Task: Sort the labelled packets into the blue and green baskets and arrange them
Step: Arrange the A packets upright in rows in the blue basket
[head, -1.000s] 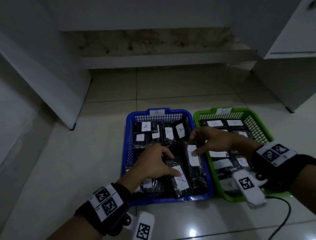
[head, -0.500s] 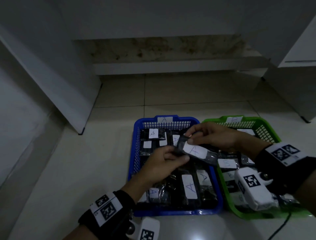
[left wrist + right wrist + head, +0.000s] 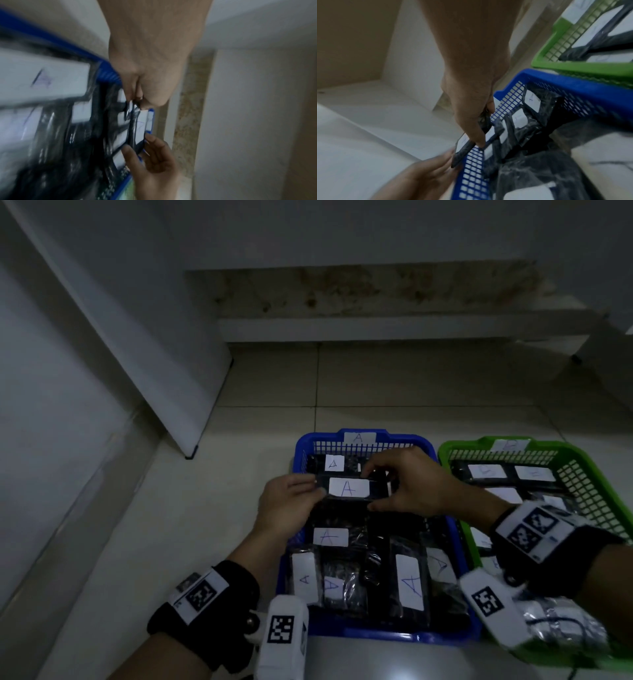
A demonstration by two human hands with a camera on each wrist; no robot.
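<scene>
Packet (image 3: 349,489) marked "A" sits pinched at both ends — the left hand (image 3: 287,508) grips its left end between thumb and curled fingers, the right hand (image 3: 416,486) nips its right end between thumb below and fingertips (image 3: 368,470) above. It is held level above the far half of the blue basket (image 3: 442,635), apart from the layer beneath.

Below the fingers the blue basket already holds a good many black packets with white "A" labels, some lying lengthwise, some crosswise and overlapping. The green basket (image 3: 582,470), just beside it beyond the right wrist, holds its own labelled packets; their letters are too faint to read here. No loose packets show on the floor (image 3: 411,378), so my guess is the sorting is nearly done and what remains is mostly tidying — settling this one into a row and squaring the crooked ones nearer the wrists.

Room is tight. Past the fingertips stands the mesh far wall with a row of packets against it, and the left knuckles hang right at the basket's left rim. Beyond that rim the tiled floor is open.
</scene>
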